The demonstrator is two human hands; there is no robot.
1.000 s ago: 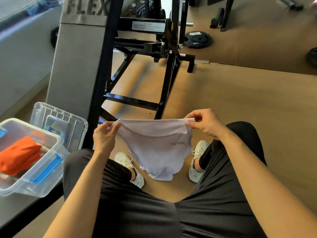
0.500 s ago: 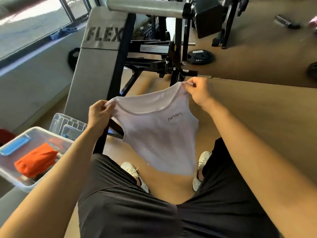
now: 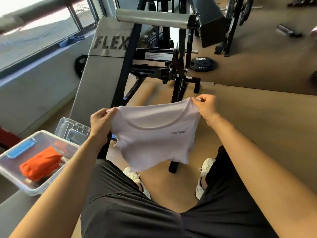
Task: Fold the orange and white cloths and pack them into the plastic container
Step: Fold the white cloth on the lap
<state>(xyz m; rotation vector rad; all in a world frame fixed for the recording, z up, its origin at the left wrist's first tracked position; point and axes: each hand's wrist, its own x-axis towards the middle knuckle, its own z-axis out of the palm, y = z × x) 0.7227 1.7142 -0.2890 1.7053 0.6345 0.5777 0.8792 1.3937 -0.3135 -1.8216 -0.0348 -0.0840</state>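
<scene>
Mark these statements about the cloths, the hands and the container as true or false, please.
1. The left hand and the right hand pinch the white cloth at its upper edge. True.
2. The orange cloth lies on the floor. False: it lies folded inside the plastic container.
3. The white cloth is packed in the container. False: it hangs in the air between the hands.
4. The white cloth bears a small NASA logo. True.

Both bare forearms reach forward, hands raised in front of the body and well apart. The left hand (image 3: 100, 123) pinches one top corner of the white cloth (image 3: 154, 143) with curled fingers (image 3: 109, 112). The right hand (image 3: 206, 108), slightly higher, pinches the opposite corner.
</scene>
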